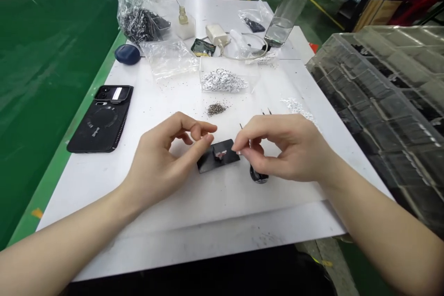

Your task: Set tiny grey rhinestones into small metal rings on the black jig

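A flat black plate (227, 156) lies on the white sheet between my hands, with a small raised black part (218, 152) on it that shows a pinkish-white patch. My left hand (169, 152) is at the plate's left end, its thumb and forefinger apart and nothing between them. At the right end my right hand (284, 145) pinches a tiny white piece (239, 152) between thumb and forefinger. Under that hand sits a dark round object (258, 175), partly hidden. Thin dark tips (266, 112) stick out behind the right hand; what they belong to is hidden.
Beyond the hands are a pile of tiny brown metallic bits (217, 109), a clear tray (204, 87) of small white pieces and scattered white pieces (297, 107). A phone (100, 120) lies left. Farther back stand a charger (217, 34) and a clear cylinder (282, 23). Compartment boxes (381, 83) flank the right.
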The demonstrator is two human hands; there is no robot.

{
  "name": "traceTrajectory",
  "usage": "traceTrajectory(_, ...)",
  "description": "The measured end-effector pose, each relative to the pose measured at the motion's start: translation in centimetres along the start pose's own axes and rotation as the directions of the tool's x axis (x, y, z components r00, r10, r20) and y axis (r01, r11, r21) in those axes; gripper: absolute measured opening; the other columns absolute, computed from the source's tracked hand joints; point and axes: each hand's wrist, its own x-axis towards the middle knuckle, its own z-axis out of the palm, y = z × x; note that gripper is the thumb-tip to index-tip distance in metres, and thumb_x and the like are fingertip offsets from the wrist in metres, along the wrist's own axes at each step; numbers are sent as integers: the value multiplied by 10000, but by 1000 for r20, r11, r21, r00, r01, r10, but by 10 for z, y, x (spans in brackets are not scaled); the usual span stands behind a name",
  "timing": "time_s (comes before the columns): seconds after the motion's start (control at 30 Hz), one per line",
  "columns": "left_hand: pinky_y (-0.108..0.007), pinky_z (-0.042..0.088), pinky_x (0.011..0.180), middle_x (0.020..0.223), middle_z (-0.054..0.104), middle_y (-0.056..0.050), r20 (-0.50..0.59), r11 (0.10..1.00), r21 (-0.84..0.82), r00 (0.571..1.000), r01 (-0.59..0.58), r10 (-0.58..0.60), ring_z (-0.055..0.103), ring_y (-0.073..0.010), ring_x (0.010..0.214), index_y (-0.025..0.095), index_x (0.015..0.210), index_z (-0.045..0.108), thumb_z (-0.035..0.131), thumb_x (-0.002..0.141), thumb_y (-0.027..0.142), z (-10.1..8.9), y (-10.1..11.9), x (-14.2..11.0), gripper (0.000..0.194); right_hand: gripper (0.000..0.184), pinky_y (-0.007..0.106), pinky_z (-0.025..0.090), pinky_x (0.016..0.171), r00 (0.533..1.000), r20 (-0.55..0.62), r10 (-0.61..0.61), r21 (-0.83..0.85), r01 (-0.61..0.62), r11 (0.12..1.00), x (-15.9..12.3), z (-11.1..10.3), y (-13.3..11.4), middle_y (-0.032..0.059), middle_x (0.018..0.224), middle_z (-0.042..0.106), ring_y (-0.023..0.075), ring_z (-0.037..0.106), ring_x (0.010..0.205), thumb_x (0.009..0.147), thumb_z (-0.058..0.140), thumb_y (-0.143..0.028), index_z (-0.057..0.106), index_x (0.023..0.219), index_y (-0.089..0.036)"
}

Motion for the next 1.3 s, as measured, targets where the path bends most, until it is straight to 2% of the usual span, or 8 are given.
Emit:
traceTrajectory(0.17,-324,631,894,1042,896,7,10,999,39,1000,-15,15,851,-220,1035,265,952,836,749,1073,366,0,4,-2,180,299,295,612,624,986,42,-161,-138,165,977,0,6,-1,0,982,843,151,775,827,998,636,-32,772,1047,-293)
traceTrajectory(0.23,-298,646,914,1081,901,13,64,998,50,998,-31,28,848,-200,1018,266,1051,877,655,1131,421,-1,4,-3,282,267,283,659,742,978,49,-201,-199,207,958,0,8,1,33,1026,841,148,792,909,1029,638,-44,781,1068,-267)
traceTrajectory(0.37,-274,651,928,1188,891,17,224,993,8,969,-114,109,838,-193,1045,275,1206,876,755,1071,381,-2,2,-2,210,220,271,676,830,976,64,-209,-198,218,956,-3,12,7,52,1013,817,144,791,929,1049,678,-68,802,1058,-250)
traceTrajectory(0.53,-359,662,1003,1230,878,9,359,989,64,928,-133,102,822,-265,1119,351,1226,870,872,968,393,-5,1,-1,261,265,295,658,727,992,-16,-123,-194,118,974,-5,19,5,13,1021,836,148,779,847,1024,722,-83,829,1114,-308)
traceTrajectory(0.73,-389,670,914,1083,885,5,307,992,70,948,-110,83,841,-277,1027,350,1030,897,843,923,342,-3,1,1,120,225,334,577,576,991,-136,20,-198,-46,979,-3,25,-3,-24,870,815,158,714,680,937,791,-103,766,1054,-293)
traceTrajectory(1.03,-344,671,928,1095,894,7,338,995,46,939,-90,70,841,-254,1028,358,1023,920,819,963,315,-5,2,5,125,189,348,543,595,990,-103,99,-176,-116,978,-3,21,-3,-31,834,780,154,695,686,947,805,-174,677,857,-280)
traceTrajectory(1.17,-343,677,870,1162,891,1,287,990,121,957,-77,39,853,-260,985,360,1156,922,796,1011,371,-4,4,1,192,193,373,491,592,972,-183,146,-25,-153,988,0,-1,0,-49,769,766,173,687,653,941,829,-236,655,996,-298)
traceTrajectory(1.3,-309,682,904,1184,895,3,265,982,162,963,-95,49,854,-250,1020,331,1177,923,788,1027,360,-2,7,-2,203,276,392,398,616,898,-238,369,-398,-437,806,1,-40,1,-74,604,639,191,563,537,943,831,-325,566,1019,-310)
